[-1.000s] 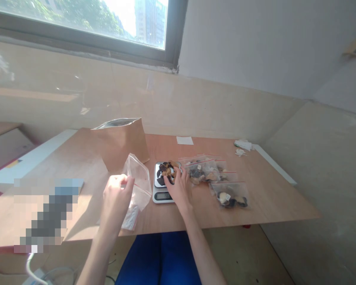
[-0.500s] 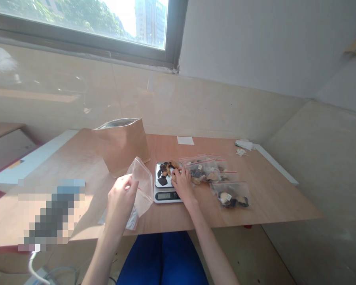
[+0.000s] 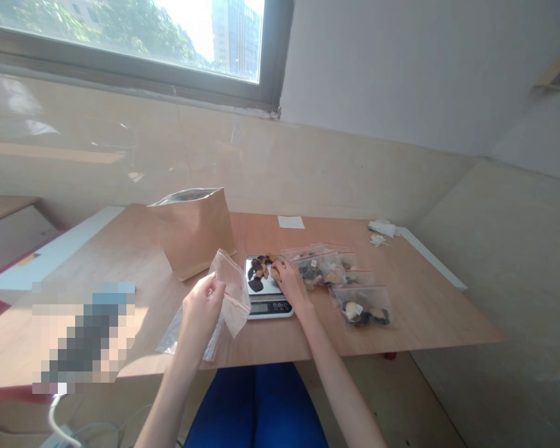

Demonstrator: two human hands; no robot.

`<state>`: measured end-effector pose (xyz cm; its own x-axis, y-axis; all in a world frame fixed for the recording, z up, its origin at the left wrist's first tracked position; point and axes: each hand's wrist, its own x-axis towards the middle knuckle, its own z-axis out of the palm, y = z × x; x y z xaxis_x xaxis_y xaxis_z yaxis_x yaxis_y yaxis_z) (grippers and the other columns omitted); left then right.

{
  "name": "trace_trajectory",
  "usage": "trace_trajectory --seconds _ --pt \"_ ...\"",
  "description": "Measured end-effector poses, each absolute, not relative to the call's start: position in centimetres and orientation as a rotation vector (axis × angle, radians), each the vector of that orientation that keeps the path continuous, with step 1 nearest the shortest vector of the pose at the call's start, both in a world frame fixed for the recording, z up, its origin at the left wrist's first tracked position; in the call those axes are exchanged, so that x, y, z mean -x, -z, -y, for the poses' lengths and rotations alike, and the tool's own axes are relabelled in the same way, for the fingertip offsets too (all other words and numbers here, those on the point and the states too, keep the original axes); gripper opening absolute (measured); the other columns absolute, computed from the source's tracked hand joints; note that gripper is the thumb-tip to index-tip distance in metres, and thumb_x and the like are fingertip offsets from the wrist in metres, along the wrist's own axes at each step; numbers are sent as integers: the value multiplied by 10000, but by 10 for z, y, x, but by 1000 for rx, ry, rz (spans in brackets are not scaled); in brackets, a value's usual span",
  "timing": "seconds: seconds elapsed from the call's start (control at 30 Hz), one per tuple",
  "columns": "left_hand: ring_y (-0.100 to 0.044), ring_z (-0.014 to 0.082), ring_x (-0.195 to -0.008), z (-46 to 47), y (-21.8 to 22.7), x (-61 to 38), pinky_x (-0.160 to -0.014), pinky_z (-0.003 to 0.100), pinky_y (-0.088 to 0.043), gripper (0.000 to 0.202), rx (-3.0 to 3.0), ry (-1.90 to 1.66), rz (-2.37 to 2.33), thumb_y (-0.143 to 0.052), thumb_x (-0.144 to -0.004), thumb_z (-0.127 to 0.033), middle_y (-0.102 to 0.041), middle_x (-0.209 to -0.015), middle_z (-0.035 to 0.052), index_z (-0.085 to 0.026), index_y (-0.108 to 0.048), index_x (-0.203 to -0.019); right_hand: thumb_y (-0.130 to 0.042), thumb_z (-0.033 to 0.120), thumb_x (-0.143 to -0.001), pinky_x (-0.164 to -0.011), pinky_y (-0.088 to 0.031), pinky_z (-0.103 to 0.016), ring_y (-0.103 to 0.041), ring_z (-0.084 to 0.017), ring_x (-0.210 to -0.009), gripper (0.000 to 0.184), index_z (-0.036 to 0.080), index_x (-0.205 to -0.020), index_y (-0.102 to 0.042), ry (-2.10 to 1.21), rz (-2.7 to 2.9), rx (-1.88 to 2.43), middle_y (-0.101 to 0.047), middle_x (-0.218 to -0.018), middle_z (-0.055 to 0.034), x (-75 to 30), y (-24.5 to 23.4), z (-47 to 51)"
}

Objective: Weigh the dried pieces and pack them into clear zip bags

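The left hand (image 3: 204,302) is gripping a clear bag (image 3: 234,289) at its upper left edge, thumb and fingers pinched together with no gap showing. Compared with half a second earlier, it is sitting further right, and the bag is now overlapping the left side of the scale (image 3: 271,308) in view (contact cannot be told).

The scale is standing near the middle of the worktop (image 3: 429,311)'s front edge, and dark and tan dried pieces (image 3: 257,271) are lying on its plate. The right hand (image 3: 293,285) is holding its fingers closer together than before, nearly closed about a tan piece (image 3: 275,272) at the plate's right side; whether that piece is resting or raised cannot be told. More of the scale's front panel is now showing.

Filled bags (image 3: 363,306) are lying unchanged toward the right front corner, and a brown paper bag (image 3: 193,230) is standing toward the back edge, left of middle.
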<state>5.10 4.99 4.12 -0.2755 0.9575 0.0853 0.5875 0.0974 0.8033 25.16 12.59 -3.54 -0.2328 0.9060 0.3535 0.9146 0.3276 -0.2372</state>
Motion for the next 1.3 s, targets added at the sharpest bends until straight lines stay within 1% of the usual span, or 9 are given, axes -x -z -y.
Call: trace_trajectory --seconds 0.37,0.47,0.53,0.67,0.77,0.87,1.07,1.17,1.3 --pt "-560 188 -695 -49 -39 -56 -652 252 -388 272 -1503 -1022 -1889 -367 -750 -389 -590 -638 16 -204 -524 -628 -386 203 -919 -722 -447 -290 -576 -180 -810 172 178 -898 -555 -83 1941 1570 -585 -927 -80 -242 21 -127" --pt "-556 179 -689 -49 -38 -59 -638 246 -377 248 -1524 -1004 -1869 -358 -766 -356 -593 -649 13 -203 -489 -621 -440 260 -881 -707 -448 -272 -568 -159 -780 141 183 -841 -552 -415 1652 1399 -593 -857 -47 -230 0 -125" --pt "-559 177 -692 -49 -38 -61 -639 247 -380 244 -1548 -1019 -1848 -352 -777 -343 -610 -679 18 -204 -477 -621 -475 339 -859 -607 -439 -234 -556 -131 -664 175 183 -848 -553 -756 1488 1270 -581 -738 -5 -217 -19 -120" --pt "-586 195 -735 -49 -35 -62 -686 270 -413 261 -1593 -1047 -1808 -362 -785 -355 -661 -804 54 -200 -538 -670 -526 368 -823 -474 -375 -193 -496 -87 -493 201 176 -836 -584 -1225 1596 1146 -556 -627 37 -192 -54 -102" --pt "-614 215 -854 -48 -31 -64 -743 286 -441 349 -1645 -1142 -1720 -344 -811 -384 -677 -1012 82 -196 -631 -874 -538 257 -822 -515 -394 -203 -552 -107 -557 110 174 -768 -586 -1056 1832 1362 -603 -662 12 -176 -66 -93" --pt "-602 228 -984 -46 -28 -64 -816 301 -443 454 -1669 -1215 -1644 -324 -830 -388 -647 -1142 92 -182 -615 -1111 -455 216 -891 -572 -413 -236 -629 -168 -697 172 152 -805 -590 -690 1980 1602 -656 -737 -61 -161 -68 -88" --pt "-616 224 -843 -40 -26 -60 -770 319 -465 500 -1447 -1167 -1663 -346 -827 -407 -693 -921 62 -167 -604 -1183 -264 234 -973 -574 -419 -288 -673 -245 -745 376 115 -895 -612 -444 2212 1687 -685 -787 -155 -152 -62 -82" --pt "-606 209 -765 -38 -27 -58 -712 317 -488 507 -1299 -1177 -1654 -365 -812 -422 -679 -813 37 -153 -607 -1167 -358 163 -943 -578 -418 -255 -668 -209 -742 244 137 -976 -598 -454 2255 1518 -684 -783 -104 -157 -57 -82" --pt "-611 211 -740 -38 -27 -51 -696 326 -514 464 -1213 -1175 -1701 -420 -768 -468 -634 -692 12 -158 -652 -1023 -487 142 -885 -620 -424 -215 -634 -147 -728 139 177 -871 -621 -533 2212 1272 -640 -759 -23 -164 -54 -84"
